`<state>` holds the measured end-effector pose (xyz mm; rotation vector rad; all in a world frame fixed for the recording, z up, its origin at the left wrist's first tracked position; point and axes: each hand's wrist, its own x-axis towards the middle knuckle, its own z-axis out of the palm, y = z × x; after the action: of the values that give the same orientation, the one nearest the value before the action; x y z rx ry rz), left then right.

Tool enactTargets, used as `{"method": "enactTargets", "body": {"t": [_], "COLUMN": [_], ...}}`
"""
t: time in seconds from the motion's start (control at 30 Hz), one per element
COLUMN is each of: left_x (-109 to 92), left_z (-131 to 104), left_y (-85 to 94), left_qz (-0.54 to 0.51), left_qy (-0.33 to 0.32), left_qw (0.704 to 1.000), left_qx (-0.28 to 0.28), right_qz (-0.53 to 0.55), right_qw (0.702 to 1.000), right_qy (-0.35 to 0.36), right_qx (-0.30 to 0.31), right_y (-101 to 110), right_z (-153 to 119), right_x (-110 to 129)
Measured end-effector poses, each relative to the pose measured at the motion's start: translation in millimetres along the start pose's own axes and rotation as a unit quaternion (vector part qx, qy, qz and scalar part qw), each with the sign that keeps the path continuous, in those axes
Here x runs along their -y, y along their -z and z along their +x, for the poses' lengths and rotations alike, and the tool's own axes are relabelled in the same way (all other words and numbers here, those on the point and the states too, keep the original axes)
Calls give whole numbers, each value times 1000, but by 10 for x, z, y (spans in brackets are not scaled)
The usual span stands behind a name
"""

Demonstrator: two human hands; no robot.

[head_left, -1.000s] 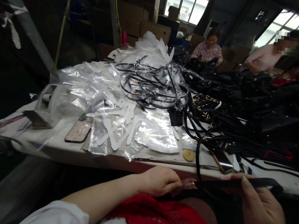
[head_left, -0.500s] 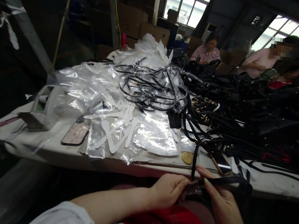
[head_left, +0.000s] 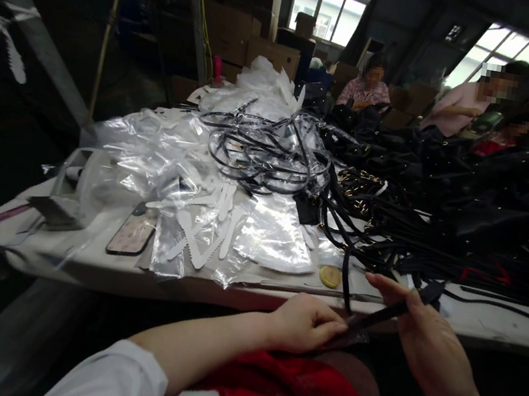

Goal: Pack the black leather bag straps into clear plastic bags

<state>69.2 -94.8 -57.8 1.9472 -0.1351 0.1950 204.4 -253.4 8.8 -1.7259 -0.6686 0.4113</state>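
At four o'clock, black strap (head_left: 383, 316): between our hands.
Left hand (head_left: 308, 325): closed, apparently pinching clear plastic (head_left: 358, 339).
Right hand (head_left: 433, 344): fingers closed around black strap.
Strap pile (head_left: 417, 256), three o'clock: tangles could snag if we pull.

1. The large window (head_left: 331, 3) is bright with daylight.
2. Cardboard boxes (head_left: 272, 56) are stacked to the left of this window.
3. Right of it, the dark wall (head_left: 409, 29) has another window (head_left: 513, 47).
4. The pale table (head_left: 237, 298) stands in front of it.
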Motion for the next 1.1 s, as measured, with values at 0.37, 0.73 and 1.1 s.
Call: {"method": "enactTargets", "body": {"t": [0.37,0.73,1.1], "left_x": [73,98,169], "left_z": [84,95,84], "left_y": [-177,-200,-195], "left_qz": [-9,5,-35], "left_qy": [41,38,64], "left_qw": [988,980,972], "left_qx": [-149,-193,-224], "right_qz": [223,187,96], "right_qw": [966,970,986], "right_qy": [-121,-143,-105], "right_qx": [-51,62,90], "right_y": [21,-248,-389], "right_z": [162,76,179], "right_x": [-232,-299,-122]}}
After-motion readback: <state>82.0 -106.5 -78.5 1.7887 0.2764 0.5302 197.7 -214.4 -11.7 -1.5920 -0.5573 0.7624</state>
